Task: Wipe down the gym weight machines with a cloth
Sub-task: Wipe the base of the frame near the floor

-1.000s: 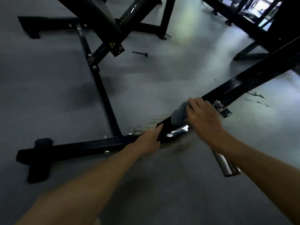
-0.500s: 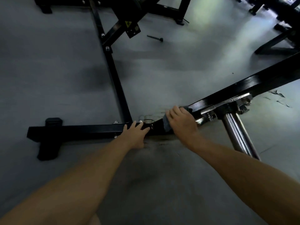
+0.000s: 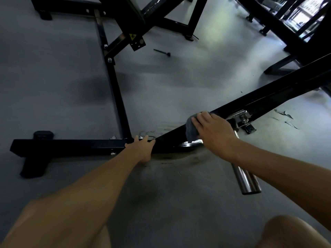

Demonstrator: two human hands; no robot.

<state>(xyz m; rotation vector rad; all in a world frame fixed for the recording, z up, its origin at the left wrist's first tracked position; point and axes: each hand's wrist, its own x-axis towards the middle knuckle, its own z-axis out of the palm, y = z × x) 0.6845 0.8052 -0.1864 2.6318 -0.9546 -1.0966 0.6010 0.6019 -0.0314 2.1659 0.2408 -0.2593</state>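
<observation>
Right hand [image 3: 214,133] presses grey cloth [image 3: 191,130] onto slanted black bar [image 3: 254,102], fingers curled over it; left hand [image 3: 142,149], fingers relaxed, rests on base beam [image 3: 71,146].

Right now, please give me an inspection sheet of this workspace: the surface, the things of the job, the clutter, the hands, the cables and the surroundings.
Surface: grey gym floor, scuffed and dusty near the frame joint, cracked marks at the right.
Job's things: grey cloth pressed on the slanted black beam; black base bar lies flat on the floor; chrome peg sticks out below the beam.
Clutter: a small black pin lies loose on the floor.
Hands: right hand holds the cloth on the beam; left hand rests on the frame joint, fingers fairly straight.
Cables: nothing seen.
Surroundings: more black machine frames behind and at the upper right; a yellow warning sticker on one.
</observation>
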